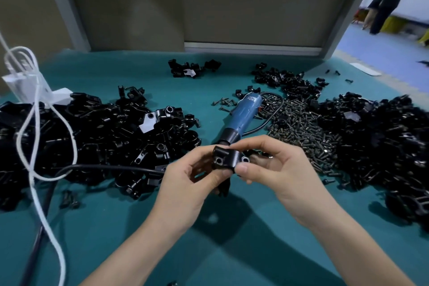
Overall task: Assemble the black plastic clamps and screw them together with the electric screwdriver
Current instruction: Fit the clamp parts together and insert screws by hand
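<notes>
A black plastic clamp is held up in front of the person, above the middle of the teal counter, with two round screw holes facing the camera. Both hands pinch it: the left hand curls round its lower left side with the thumb on its front, and the right hand grips its right end between thumb and fingertips. Just behind the clamp lies the electric screwdriver, blue-bodied with a black nose that points toward the hands, its cord looping off behind it. To the right of the screwdriver spreads a heap of dark screws, with a few strays to the left of the tool's far end. A big pile of black clamp parts fills the left of the counter, another the right, and two smaller clusters sit toward the back. A black cable runs across the left pile toward the left hand, and a white cable hangs over that pile's left edge. Two people stand far off at the upper right.
</notes>
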`<action>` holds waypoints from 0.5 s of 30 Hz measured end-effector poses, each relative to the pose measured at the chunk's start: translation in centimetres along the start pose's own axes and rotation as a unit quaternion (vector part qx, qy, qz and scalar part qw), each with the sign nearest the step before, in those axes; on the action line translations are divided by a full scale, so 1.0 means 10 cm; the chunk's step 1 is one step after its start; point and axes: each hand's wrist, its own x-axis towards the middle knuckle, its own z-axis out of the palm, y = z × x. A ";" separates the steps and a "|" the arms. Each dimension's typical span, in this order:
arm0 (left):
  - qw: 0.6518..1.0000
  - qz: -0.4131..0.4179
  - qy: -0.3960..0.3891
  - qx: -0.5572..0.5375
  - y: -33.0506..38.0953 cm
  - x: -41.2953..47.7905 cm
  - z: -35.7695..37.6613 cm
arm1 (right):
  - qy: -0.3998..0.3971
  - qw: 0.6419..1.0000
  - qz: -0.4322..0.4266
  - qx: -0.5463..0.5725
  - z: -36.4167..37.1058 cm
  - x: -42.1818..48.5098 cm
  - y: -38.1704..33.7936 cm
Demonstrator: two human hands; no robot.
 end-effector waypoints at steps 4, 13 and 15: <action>1.000 -0.019 -0.011 -0.005 -0.05 -0.01 -0.01 | 0.019 0.998 -0.035 -0.055 0.00 -0.04 0.09; 0.990 -0.102 -0.043 -0.091 -0.19 -0.05 0.11 | -0.028 0.975 -0.035 -0.218 -0.25 -0.14 0.20; 0.988 -0.114 -0.053 -0.094 -0.21 -0.06 0.11 | -0.030 0.972 -0.034 -0.230 -0.29 -0.15 0.20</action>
